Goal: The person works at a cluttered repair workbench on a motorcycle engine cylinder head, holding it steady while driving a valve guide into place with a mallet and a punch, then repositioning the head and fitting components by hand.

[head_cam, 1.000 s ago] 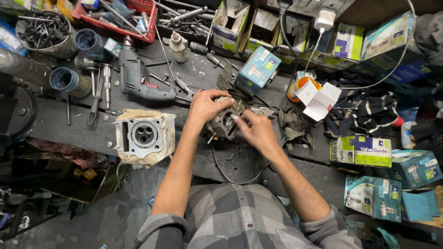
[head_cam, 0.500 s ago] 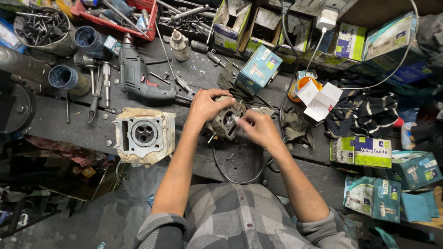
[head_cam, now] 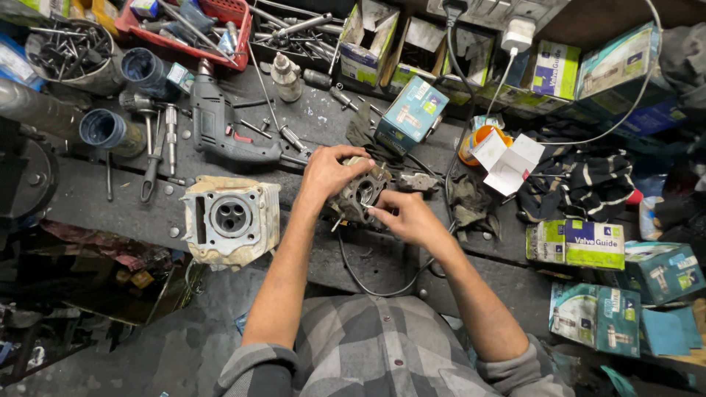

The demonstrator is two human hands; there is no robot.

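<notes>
While the dark bench [head_cam: 184,220] carries a great clutter, the work sits near its middle, just in front of the person's checked shirt. Largest beside it is a pale cylinder head [head_cam: 229,219], lying at nine o'clock from the hands and apart from them, its round chamber facing up. A grey drill [head_cam: 224,131] lies at eleven o'clock, and a teal box [head_cam: 413,114] at one o'clock. The engine part [head_cam: 360,197], a small grimy metal casting with a round bore, is gripped from both sides. The left hand [head_cam: 329,175] is closed over its top and far edge, steadying it. The right hand [head_cam: 408,218] is narrowed to a pinch, fingertips at the bore's near rim; whether they hold some small piece I cannot tell. By the look of it, a fitting step at the bore is in hand, which calls for a steady left grip and fine fingertip work.
</notes>
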